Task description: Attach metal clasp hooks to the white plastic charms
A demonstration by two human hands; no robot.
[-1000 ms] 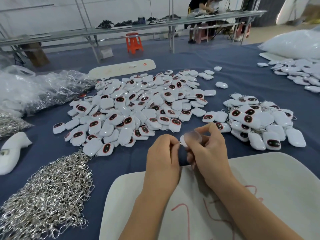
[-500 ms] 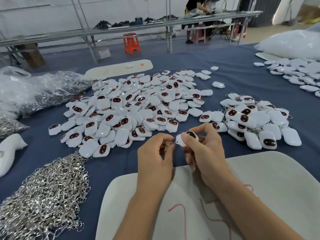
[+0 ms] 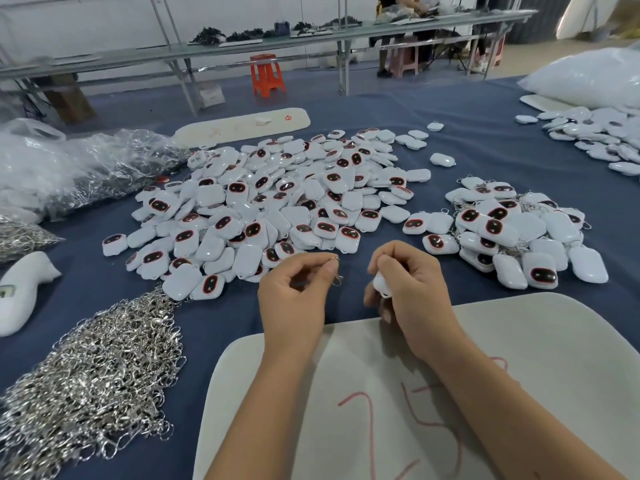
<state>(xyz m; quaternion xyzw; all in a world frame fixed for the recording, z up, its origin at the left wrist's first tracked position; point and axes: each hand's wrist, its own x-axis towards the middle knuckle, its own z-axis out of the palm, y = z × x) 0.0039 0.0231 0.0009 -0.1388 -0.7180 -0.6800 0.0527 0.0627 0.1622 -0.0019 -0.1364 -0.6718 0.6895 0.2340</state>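
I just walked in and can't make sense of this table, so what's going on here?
A person is fitting metal clasps onto white charms. The left hand pinches a small clasp hook, and the right hand grips one white charm; the two are apart, not yet joined. A pile of loose hooks lies at left, unfinished charms in the middle, and charms with hooks at right.

Hands (image 3: 294,292) apart now, hook (image 3: 336,279) off charm (image 3: 382,285).
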